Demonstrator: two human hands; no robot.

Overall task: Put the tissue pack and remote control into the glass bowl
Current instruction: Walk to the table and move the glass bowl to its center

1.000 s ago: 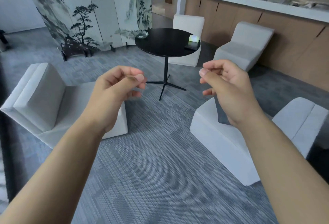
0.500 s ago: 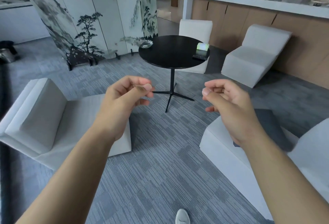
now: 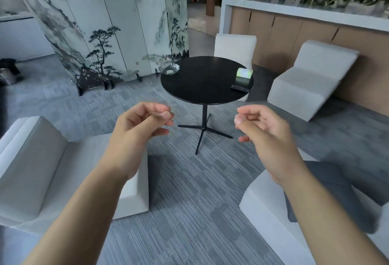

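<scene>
Your left hand [image 3: 140, 130] and right hand [image 3: 265, 132] hang loosely curled, empty, mid-frame; bowl [image 3: 169, 69], tissues [image 3: 244, 73], remote [image 3: 240, 89] sit on the tabletop [image 3: 202, 81] above.

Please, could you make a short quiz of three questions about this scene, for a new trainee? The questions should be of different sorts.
1. True or false: the remote control already lies inside the glass bowl.
2. Which item is nearest the table's right edge? A) glass bowl B) tissue pack C) folding screen
3. Fill in: the left hand and right hand both hold ____.

Key
1. False: it lies on the table top, far from the bowl.
2. B
3. nothing: fingers curled, short of the table.
</scene>
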